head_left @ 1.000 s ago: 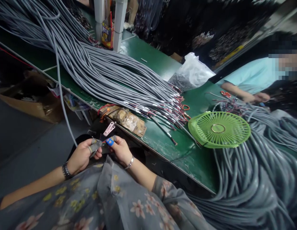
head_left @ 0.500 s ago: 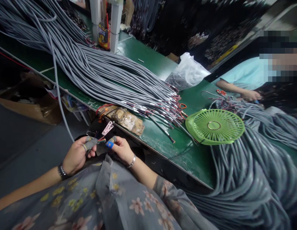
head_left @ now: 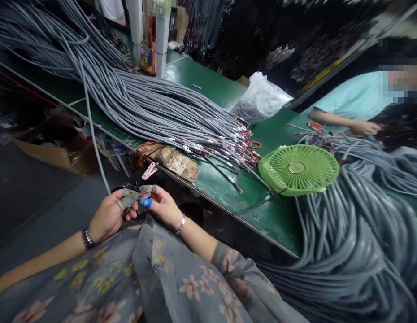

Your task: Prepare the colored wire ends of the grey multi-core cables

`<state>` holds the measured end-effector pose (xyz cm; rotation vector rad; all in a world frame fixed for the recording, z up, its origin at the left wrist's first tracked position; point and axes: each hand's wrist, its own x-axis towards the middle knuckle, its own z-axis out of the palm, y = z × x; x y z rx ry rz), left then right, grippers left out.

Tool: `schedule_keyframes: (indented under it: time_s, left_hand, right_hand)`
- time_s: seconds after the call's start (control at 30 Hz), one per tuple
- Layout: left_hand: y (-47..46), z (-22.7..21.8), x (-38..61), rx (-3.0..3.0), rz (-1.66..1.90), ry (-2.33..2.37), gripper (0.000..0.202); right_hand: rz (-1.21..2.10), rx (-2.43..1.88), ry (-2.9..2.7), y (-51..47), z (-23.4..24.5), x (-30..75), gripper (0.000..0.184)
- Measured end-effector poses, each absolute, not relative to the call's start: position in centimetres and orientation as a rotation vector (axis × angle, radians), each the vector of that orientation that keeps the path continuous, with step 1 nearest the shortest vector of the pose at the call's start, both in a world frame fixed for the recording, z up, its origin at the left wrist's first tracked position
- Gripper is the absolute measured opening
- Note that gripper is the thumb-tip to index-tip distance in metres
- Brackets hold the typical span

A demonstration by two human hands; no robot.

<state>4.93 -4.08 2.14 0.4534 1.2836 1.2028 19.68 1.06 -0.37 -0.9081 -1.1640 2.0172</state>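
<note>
My left hand (head_left: 110, 213) is closed on the end of a grey cable (head_left: 95, 141), which hangs down from the table to my fingers. Thin coloured wires (head_left: 144, 192) fan out of that end. On them, my right hand (head_left: 163, 206) pinches with finger and thumb, close beside the left fingertips. Grey tape wraps some fingers of both hands, and blue tape covers the right thumb. Just beyond the hands, a pink clothes peg (head_left: 149, 170) sits at the table edge near a tape-wrapped block (head_left: 176, 162).
Many grey cables (head_left: 154, 103) with stripped ends lie across the green table (head_left: 269, 224). A green fan (head_left: 298, 170) stands at right, before more hanging cables (head_left: 356, 233). Behind are a white plastic bag (head_left: 262, 96) and a co-worker's hand (head_left: 365, 128). A cardboard box (head_left: 57, 152) is below left.
My right hand has moved left to the left fingertips and now pinches the coloured wires. The left hand keeps its hold on the cable. The whole view has shifted slightly.
</note>
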Motion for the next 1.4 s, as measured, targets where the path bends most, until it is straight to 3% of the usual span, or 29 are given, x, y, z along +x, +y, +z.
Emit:
schedule_keyframes:
  time_s: [0.13,0.4,0.87,1.23,1.4]
  left_hand:
    - [-4.7,2.0,5.5,0.553,1.168,1.311,0.04]
    - [-5.2,1.1,4.8,0.835,1.043,1.363,0.044]
    - [-3.1,0.4,4.7,0.337,1.234,1.299,0.035]
    - [-2.6,0.5,2.7,0.602,0.95,1.21,0.032]
    - [-0.2,1.5,1.4,0.776,0.791,1.14,0.033]
  right_hand:
    - [1.909,-0.914,-1.183,0.6,0.1,19.4,0.047]
    - [1.885,-1.064,-1.167,0.3,-0.4,19.4,0.045]
    - [1.97,-0.918,-1.229,1.4,-1.7,18.7,0.044]
    - [1.894,-1.112,-1.077,4.1,-2.7,21.5,0.066]
    - [2.052,-1.07,-1.005,6.2,-1.8,20.8,0.063]
